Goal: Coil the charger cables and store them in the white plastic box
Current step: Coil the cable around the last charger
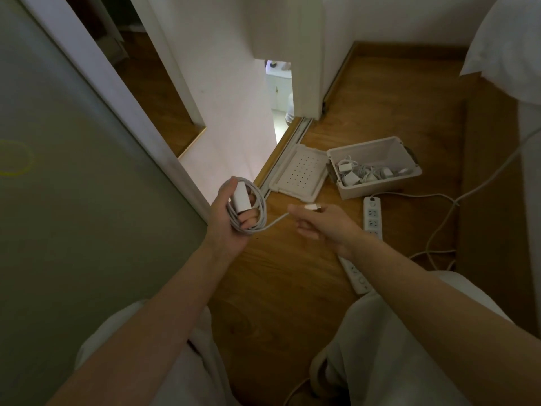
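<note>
From the head camera, the person is crouching or sitting over a wooden floor (292, 273), with both bare forearms reaching forward. The left hand (231, 212), just at 9 o'clock of the frame's middle, is gripping a white charger brick (241, 197) together with a coil of white cable (259, 222); the loops are running round the fingers, and the fingertips are showing through the middle of the coil. A short free stretch of the same cable is leaving the coil toward 3 o'clock and reaching the right hand (325, 227), which is pinching the cable's plug end (311, 207) between thumb and forefinger, the other fingers curling loosely beneath.

The white plastic box (377, 187) is standing open on the floor at 1 o'clock from the right hand, well apart from both hands. Several white chargers and bundled cables (363, 172) are lying inside it. Its perforated lid (298, 172) is lying flat against the box's 9 o'clock side.

A white power strip (372, 216) is lying just at 6 o'clock of the box, its lower part passing behind the right wrist. A white cord (439, 227) is trailing across the floor at 3 o'clock.
</note>
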{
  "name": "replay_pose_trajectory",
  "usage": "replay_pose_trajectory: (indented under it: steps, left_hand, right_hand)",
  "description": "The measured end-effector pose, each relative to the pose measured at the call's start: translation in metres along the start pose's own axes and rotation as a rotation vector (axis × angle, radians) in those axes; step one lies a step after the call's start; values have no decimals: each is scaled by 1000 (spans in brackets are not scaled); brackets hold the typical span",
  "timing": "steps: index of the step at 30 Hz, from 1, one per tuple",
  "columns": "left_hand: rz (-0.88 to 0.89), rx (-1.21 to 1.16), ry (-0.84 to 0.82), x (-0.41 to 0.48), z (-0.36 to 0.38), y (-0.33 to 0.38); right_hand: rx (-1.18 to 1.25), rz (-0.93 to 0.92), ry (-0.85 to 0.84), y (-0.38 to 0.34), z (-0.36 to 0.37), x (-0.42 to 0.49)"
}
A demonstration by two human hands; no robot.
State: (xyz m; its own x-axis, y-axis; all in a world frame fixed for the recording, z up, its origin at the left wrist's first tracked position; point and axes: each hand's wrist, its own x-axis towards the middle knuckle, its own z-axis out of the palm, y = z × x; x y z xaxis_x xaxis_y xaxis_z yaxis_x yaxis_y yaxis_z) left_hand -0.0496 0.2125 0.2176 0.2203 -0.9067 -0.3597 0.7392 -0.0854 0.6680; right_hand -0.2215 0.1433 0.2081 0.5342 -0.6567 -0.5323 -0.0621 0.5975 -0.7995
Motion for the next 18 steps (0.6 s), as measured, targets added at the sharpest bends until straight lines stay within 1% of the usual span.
replay_pose_trajectory:
  steps: [2, 5, 6, 7, 9, 12, 13, 14, 16, 18]
  left_hand:
    - [-13, 17, -39, 8, -5, -1]
    - [-25, 76, -61, 17, -10, -3]
    - [-33, 101, -69, 17, -11, -4]
    - [-45, 125, -75, 17, -12, -6]
    - [-67, 177, -79, 16, -14, -11]
    - [-64, 218, -92, 15, -14, -17]
    - [-53, 221, -87, 15, -14, -17]
    - [-46, 228, -78, 16, -15, -18]
    - [-34, 259, -49, 18, -18, -18]
    - [-31, 282, -16, 18, -21, -17]
  right_hand:
    - [180, 35, -37, 8, 6, 9]
    - [384, 56, -64, 16, 17, 18]
    - [427, 71, -48, 17, 22, 20]
    - [408, 84, -14, 19, 25, 22]
    - [225, 113, 35, 22, 33, 25]
    - [-124, 150, 12, 29, 44, 29]
    - [-235, 127, -6, 30, 46, 30]
    - [-339, 73, -19, 30, 47, 30]
    - [-477, -117, 5, 29, 47, 31]
    - [-454, -252, 42, 28, 44, 31]
